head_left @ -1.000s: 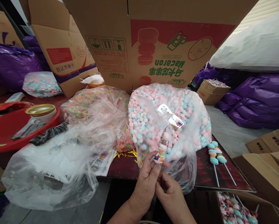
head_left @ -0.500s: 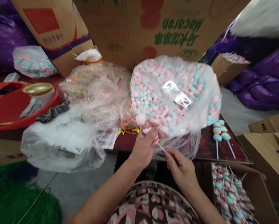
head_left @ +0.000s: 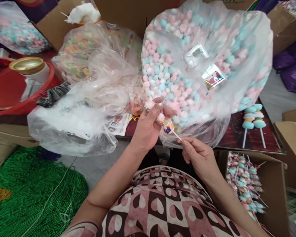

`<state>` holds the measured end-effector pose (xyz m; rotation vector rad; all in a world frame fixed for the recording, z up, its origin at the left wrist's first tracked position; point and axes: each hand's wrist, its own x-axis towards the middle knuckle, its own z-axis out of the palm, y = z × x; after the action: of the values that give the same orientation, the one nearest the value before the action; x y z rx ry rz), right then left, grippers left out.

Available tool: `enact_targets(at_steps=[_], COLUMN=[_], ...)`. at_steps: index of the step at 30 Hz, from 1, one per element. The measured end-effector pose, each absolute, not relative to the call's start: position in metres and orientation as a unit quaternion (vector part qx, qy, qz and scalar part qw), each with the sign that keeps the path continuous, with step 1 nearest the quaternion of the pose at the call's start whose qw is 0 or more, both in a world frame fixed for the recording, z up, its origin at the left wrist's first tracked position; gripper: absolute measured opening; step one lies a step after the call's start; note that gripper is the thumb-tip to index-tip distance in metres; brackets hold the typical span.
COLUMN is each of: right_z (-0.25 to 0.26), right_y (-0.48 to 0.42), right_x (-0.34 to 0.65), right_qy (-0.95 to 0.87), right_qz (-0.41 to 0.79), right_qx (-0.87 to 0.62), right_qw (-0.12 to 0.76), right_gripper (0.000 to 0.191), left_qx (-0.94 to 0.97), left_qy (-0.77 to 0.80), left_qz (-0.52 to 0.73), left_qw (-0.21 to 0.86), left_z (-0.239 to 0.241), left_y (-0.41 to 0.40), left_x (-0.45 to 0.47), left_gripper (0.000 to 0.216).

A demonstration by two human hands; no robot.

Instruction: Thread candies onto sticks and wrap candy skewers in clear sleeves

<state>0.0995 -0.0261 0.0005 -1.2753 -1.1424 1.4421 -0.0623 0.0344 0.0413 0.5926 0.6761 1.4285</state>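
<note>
My left hand [head_left: 147, 126] is closed around a marshmallow skewer [head_left: 168, 127] that has a clear, colourfully printed wrapper on it. The thumb presses on its upper part and hides some of it. Lower down, my right hand [head_left: 196, 152] pinches the end of the skewer's white stick between thumb and fingers. Just behind both hands lies a large clear bag of pink, blue and white marshmallows [head_left: 162, 74]. Two finished-looking marshmallow skewers [head_left: 248, 119] rest on the table's right end, apart from my hands.
A clear bag of gummy candies [head_left: 76, 52] and a bag of clear wrappers [head_left: 71, 126] lie to the left, beside a red basket [head_left: 52, 86]. A cardboard box [head_left: 274, 177] with many wrapped skewers stands below the table at right. Green cord [head_left: 51, 194] heaps on the floor.
The view has tilted down and come closer. The skewer has turned, bringing the wrapper's blue and red print into sight. Both hands keep their hold on it.
</note>
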Motion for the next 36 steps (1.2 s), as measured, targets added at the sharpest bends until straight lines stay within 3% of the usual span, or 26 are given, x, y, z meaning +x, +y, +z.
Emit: enact_targets(at_steps=[4,10,14,20,24,36], right_z=[-0.001,0.008,0.009,0.003,0.000,-0.001], right_y=[-0.028,-0.025,-0.021,-0.021,-0.023,-0.025], right_x=[0.099,0.091,0.092,0.097,0.097,0.093], right_qy=[-0.473,-0.351,-0.334,-0.370,-0.388,-0.485], right_qz=[0.556,0.702,0.678,0.627,0.608,0.508], right_qx=[-0.532,-0.454,-0.453,-0.470,-0.479,-0.552], right_qw=[0.429,0.422,0.473,0.499,0.500,0.450], right_gripper=[0.026,0.021,0.021,0.020,0.019,0.023], left_qx=[0.229,0.228,0.306,0.531,0.634,0.738], left_qy=[0.306,0.303,0.338,0.492,0.512,0.548], left_qz=[0.623,0.559,0.512,0.446,0.415,0.359], left_qw=[0.682,0.737,0.729,0.526,0.404,0.161], left_z=[0.033,0.018,0.009,-0.002,0.000,0.003], left_y=[0.030,0.021,0.017,0.007,0.005,0.002], left_x=[-0.051,-0.043,-0.044,-0.046,-0.049,-0.049], left_gripper=[0.028,0.040,0.050,0.034,0.025,0.014])
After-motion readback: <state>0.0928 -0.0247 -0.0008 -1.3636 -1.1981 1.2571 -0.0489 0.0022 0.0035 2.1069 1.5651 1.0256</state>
